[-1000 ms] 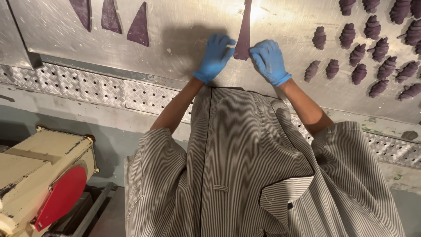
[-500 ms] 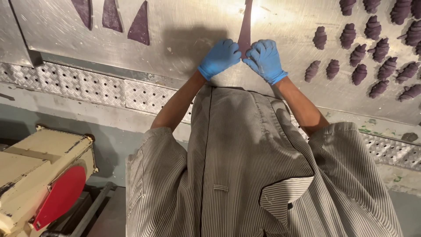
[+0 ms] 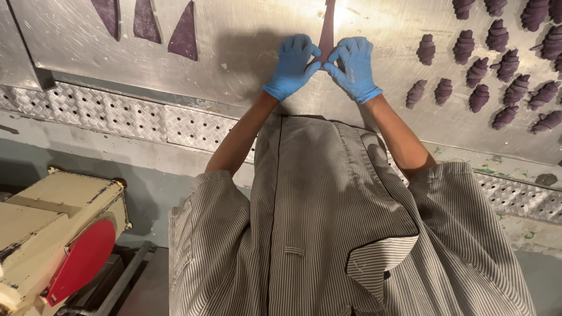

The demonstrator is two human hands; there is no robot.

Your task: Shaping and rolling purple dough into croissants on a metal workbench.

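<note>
A single view, from a camera worn on the person's head, looking steeply down over the chest. The striped jacket fills the near, lower half of the frame, so the lens sits very close to the body. Beyond it, the metal worktop runs across the far, upper part, seen almost from straight above. The left hand and right hand, both in blue gloves, meet at the far centre, at arm's length from the lens. At the near left, low down, a cream machine with a red panel stands well below the worktop's edge. No second view shares this scene.
</note>
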